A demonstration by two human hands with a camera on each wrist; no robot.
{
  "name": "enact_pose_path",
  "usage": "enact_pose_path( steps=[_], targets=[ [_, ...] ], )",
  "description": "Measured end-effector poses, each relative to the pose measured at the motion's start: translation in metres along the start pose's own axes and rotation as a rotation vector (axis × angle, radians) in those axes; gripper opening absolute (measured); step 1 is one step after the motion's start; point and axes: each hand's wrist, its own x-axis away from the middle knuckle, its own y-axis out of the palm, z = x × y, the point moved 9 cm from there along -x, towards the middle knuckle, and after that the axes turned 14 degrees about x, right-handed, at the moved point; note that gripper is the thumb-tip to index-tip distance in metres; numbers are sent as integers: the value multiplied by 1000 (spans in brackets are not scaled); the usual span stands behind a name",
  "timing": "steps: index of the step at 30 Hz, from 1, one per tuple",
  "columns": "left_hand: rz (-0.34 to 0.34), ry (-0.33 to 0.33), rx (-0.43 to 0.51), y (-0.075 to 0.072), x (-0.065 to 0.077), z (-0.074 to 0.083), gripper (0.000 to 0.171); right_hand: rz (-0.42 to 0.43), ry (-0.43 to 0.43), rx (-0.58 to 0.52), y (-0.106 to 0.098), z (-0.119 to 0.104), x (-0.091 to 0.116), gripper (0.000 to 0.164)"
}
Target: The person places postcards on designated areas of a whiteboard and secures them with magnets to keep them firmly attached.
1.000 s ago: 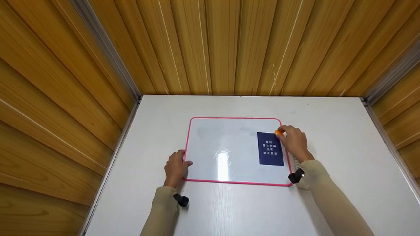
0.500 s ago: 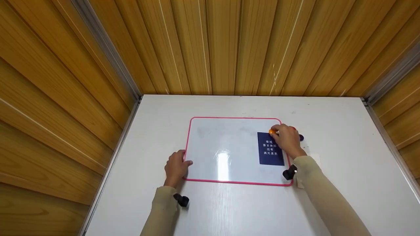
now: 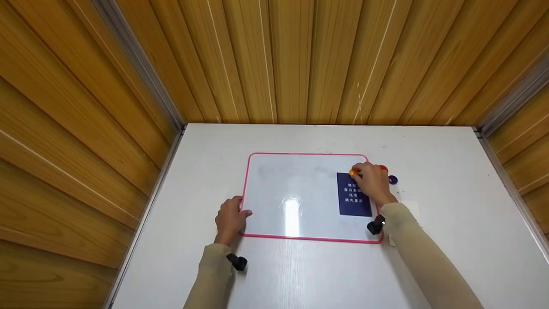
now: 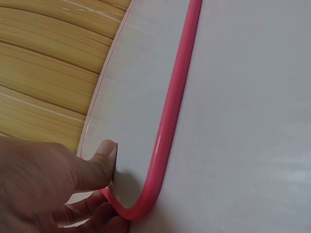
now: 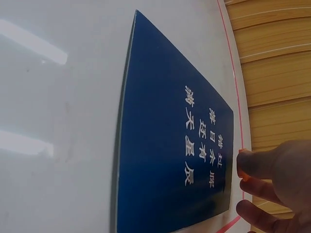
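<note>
A whiteboard with a pink frame lies flat on the white table. My left hand grips its left edge near the front corner. In the left wrist view the thumb rests on the board's face, while the other fingers curl at the pink rim. On the board's right side lies a dark blue card with white lettering. My right hand pinches a round orange magnet at the card's top edge. The right wrist view shows only a sliver of that magnet between thumb and fingers.
Beyond my right hand, a red round magnet and a dark blue one sit by the board's right edge. A pale flat piece lies partly under my right sleeve. Wood-patterned walls border the table.
My right hand has moved left with the orange magnet, from the card's top right corner toward the middle of its top edge, uncovering the red and dark blue magnets. My left hand stays put.
</note>
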Motion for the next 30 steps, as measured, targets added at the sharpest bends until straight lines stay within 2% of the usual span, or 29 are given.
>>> enact_pose_path(
  steps=[7,13,30],
  targets=[
    [-2,-13,12,1,-1,-1,48,-8,-20,17,2,-2,-2,28],
    [4,-2,3,0,0,1,49,25,-53,43,2,-5,-3,28],
    [3,9,-5,-1,1,1,50,14,-61,67,6,-5,-4,25]
  ],
)
